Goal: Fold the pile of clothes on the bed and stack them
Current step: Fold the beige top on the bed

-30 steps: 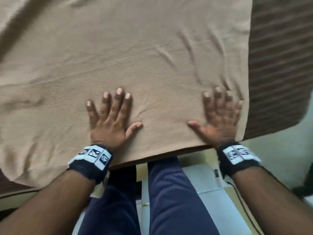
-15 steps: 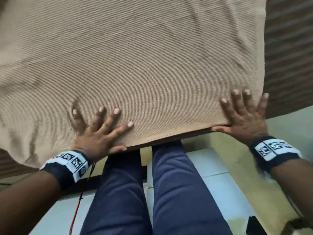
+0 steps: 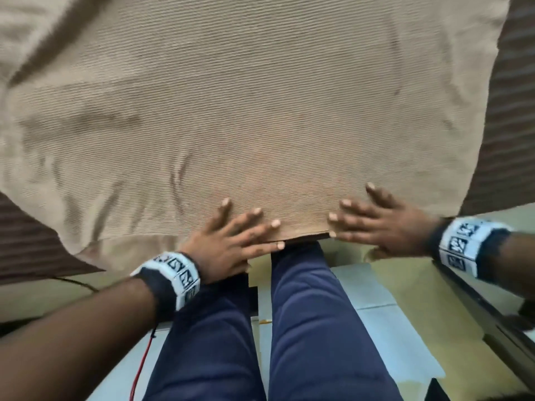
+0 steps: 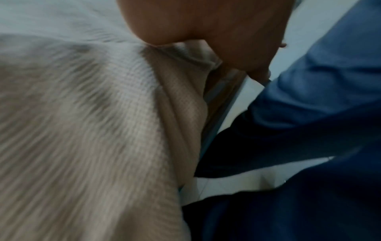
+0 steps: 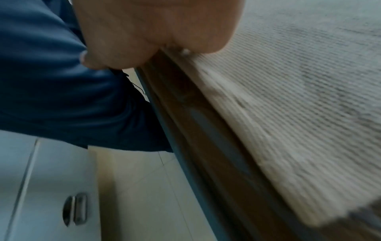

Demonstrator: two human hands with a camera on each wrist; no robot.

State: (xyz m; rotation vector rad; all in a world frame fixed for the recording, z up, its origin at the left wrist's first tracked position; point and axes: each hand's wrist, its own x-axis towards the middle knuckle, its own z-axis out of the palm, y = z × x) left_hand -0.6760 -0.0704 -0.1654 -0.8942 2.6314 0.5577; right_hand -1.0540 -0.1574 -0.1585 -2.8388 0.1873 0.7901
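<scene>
Lying across the bed (image 3: 515,117), the beige ribbed garment (image 3: 231,111) spreads wide, its near hem at the edge. Left hand (image 3: 228,250) and right hand (image 3: 385,227) press that hem with fingers straight and spread; wrist views are blurred, so thumb contact seems likely only.

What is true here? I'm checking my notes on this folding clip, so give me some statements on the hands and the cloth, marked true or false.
1. Both hands lie flat with spread fingers on the tan cloth. True.
2. The left hand grips a bunched corner of the cloth. False: its fingers are straight, pressing the near edge.
3. The right hand rests near the cloth's near edge. True.
4. The cloth is already folded into a small square. False: it lies spread wide over the bed.
</scene>
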